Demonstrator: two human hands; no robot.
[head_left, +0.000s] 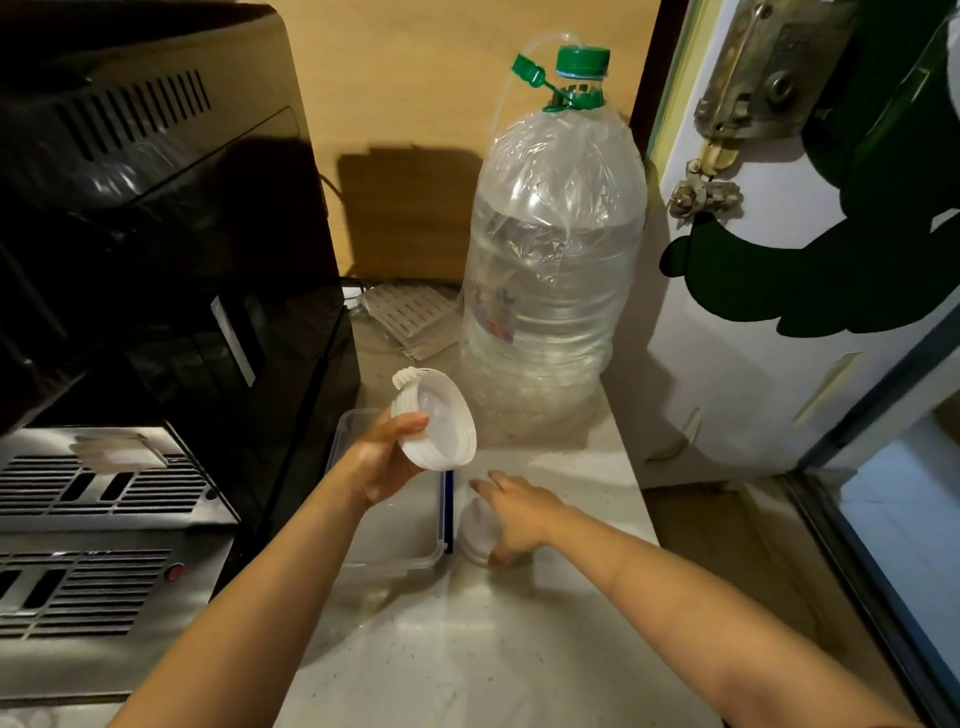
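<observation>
My left hand (382, 457) holds a white ribbed plastic lid (436, 423) tilted on edge, its hollow side facing me, above a clear rectangular container (410, 545) with blue clips. My right hand (514, 514) reaches over a small round translucent jar (475, 530) standing on the counter just right of the container; the thumb and fingers wrap its top and right side. The jar's contents are hidden by the hand.
A large clear water bottle (550, 270) with a green cap stands behind the hands. A black coffee machine (156, 234) with a metal drip tray (98, 488) fills the left. A white door (779, 312) bounds the right. The pale marble counter (467, 649) extends toward me.
</observation>
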